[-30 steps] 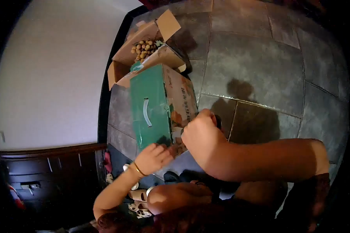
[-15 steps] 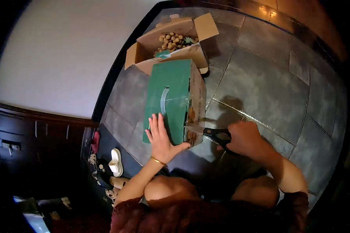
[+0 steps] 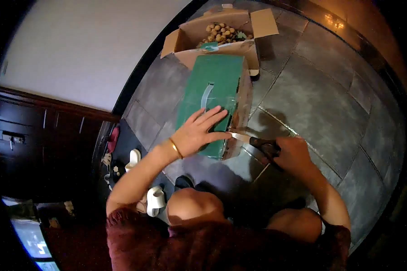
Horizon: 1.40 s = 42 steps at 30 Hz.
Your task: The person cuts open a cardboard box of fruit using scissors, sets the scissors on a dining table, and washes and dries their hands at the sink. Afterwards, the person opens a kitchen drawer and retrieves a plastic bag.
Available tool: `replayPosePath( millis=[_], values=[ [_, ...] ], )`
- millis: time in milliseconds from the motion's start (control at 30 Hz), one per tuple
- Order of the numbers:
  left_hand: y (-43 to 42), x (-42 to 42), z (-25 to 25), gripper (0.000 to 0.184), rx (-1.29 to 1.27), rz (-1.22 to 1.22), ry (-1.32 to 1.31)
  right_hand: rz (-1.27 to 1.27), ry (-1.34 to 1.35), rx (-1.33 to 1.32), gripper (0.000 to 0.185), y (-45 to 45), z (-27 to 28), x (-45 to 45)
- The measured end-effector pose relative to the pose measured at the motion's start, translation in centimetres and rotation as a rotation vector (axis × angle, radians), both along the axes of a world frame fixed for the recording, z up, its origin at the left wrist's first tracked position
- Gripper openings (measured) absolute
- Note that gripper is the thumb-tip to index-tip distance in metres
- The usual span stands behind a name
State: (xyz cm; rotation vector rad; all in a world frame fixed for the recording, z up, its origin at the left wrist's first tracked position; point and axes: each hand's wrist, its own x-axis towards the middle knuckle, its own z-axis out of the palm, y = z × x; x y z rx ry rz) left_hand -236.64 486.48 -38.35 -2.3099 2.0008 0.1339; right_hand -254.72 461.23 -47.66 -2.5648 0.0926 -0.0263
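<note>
One green box (image 3: pixel 224 83) sits on the floor (image 3: pixel 321 90), just in front of our knees (image 3: pixel 194 205), and here are our scissors (image 3: pixel 261 145) with the blade (image 3: pixel 240 137) right at its right edge (image 3: pixel 232 119)! Our right hand (image 3: pixel 295 156) is closed round the handles; our left hand (image 3: pixel 196 133) lies open, fingers spread across the lid, just short of the pale handle (image 3: pixel 206 96). But look at that thumb, right beside the tip; whether they touch, we can't tell. We'd want it pulled well back, palm pressing firmly, point shallow, strokes short and away from us. Just beyond, an open carton (image 3: pixel 190 36) shows round fruit (image 3: pixel 221 32); slippers (image 3: pixel 155 201) lie off to our left.
</note>
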Motion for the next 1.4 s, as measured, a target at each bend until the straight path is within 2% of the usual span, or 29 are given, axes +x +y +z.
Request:
replayPosePath(
  millis=[100,200,333,367,400,500,600,900,1100,1400],
  values=[
    [-0.4,1.6,0.5,0.047,0.070,-0.166,-0.029,0.011,0.149,-0.056,0.034,-0.1,2.3,-0.8],
    [-0.7,2.4,0.2,0.044,0.106,-0.277,-0.072,0.030,0.021,-0.129,0.040,-0.8,4.0,-1.6],
    [-1.8,2.8,-0.2,0.041,0.167,-0.524,-0.105,0.094,0.024,-0.255,0.045,-0.9,3.9,-3.6],
    [-1.6,2.8,-1.2,0.039,0.036,-0.579,-0.050,0.125,0.021,-0.261,0.045,-0.5,4.0,-3.8],
    [-1.7,2.8,-1.4,0.038,0.042,-0.613,-0.046,0.157,0.018,-0.265,0.046,-0.2,4.2,-3.9],
    [-2.1,2.7,-1.0,0.035,0.025,-0.720,-0.065,0.169,-0.070,-0.187,0.036,1.3,5.0,-3.2],
    [-2.1,2.9,-1.5,0.034,-0.041,-0.757,-0.086,0.229,0.028,-0.310,0.049,1.6,3.8,-2.9],
    [-2.0,2.3,-1.3,0.013,-0.001,-0.725,-0.084,0.248,-0.034,-0.257,0.051,1.5,3.4,-3.9],
    [-2.6,2.4,-1.7,0.013,0.086,-0.693,-0.058,0.279,0.040,-0.352,0.052,2.2,2.8,-2.9],
    [-3.0,3.1,-1.9,0.015,0.053,-0.724,-0.001,0.302,-0.067,-0.472,0.050,2.8,4.2,-2.5]
  ],
)
